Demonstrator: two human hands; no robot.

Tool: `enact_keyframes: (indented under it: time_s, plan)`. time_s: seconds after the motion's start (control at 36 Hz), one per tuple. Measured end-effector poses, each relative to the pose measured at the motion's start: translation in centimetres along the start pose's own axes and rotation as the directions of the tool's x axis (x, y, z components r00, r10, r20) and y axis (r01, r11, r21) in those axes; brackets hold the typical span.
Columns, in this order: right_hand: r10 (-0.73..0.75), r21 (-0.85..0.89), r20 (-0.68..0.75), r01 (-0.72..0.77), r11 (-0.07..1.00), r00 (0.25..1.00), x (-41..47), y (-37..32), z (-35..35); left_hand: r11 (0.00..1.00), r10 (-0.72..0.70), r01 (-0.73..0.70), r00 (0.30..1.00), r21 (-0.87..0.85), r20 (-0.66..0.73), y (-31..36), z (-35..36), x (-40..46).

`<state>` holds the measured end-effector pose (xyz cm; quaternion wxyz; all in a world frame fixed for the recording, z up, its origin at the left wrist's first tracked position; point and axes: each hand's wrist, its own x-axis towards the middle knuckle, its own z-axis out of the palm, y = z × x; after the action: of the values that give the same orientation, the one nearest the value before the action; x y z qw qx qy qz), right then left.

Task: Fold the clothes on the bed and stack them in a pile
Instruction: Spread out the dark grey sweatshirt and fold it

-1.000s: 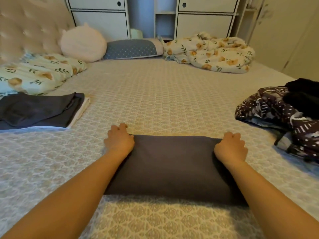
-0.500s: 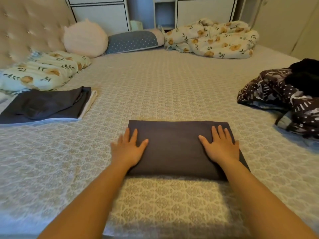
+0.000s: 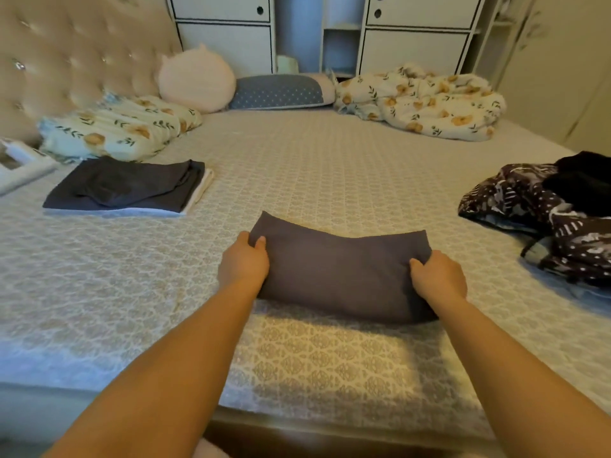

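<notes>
Head cam showed both grips clamped on the shirt (image 3: 340,272) near the bed's (image 3: 330,166) front edge, left hand (image 3: 244,263) and right hand (image 3: 438,278) at opposite ends, probably so it stayed folded for carrying to the pile (image 3: 129,188) by the left edge.

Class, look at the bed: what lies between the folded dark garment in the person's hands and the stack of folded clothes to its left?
Only bare patterned bedsheet lies between the dark garment and the stack, as the head view shows.
</notes>
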<state>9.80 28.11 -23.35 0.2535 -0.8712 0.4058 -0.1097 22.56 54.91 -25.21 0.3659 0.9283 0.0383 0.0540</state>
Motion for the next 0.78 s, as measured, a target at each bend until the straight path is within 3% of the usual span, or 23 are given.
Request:
enact_keyframes:
  time_s: [0.11,0.36,0.53,0.78]
  plan:
    - [-0.097,0.083,-0.015,0.098,0.992,0.995,-0.9,-4.3,1.2,0.995,0.07,-0.058,0.988,0.083,-0.14,-1.7,-3.5,2.2]
    - [-0.32,0.285,0.021,0.301,0.91,0.947,-3.3,-20.5,7.6,0.988,0.055,0.006,0.923,0.157,-0.381,-9.3,-15.2,11.5]
    - [-0.41,0.402,0.047,0.358,0.843,0.911,-3.7,-32.1,12.9,0.976,0.006,0.097,0.882,0.195,-0.472,-13.7,-21.3,20.5]
    - [-0.467,0.578,0.033,0.365,0.73,0.883,0.7,-44.6,21.8,0.986,-0.002,0.088,0.857,0.142,-0.516,-17.9,-25.3,33.7]
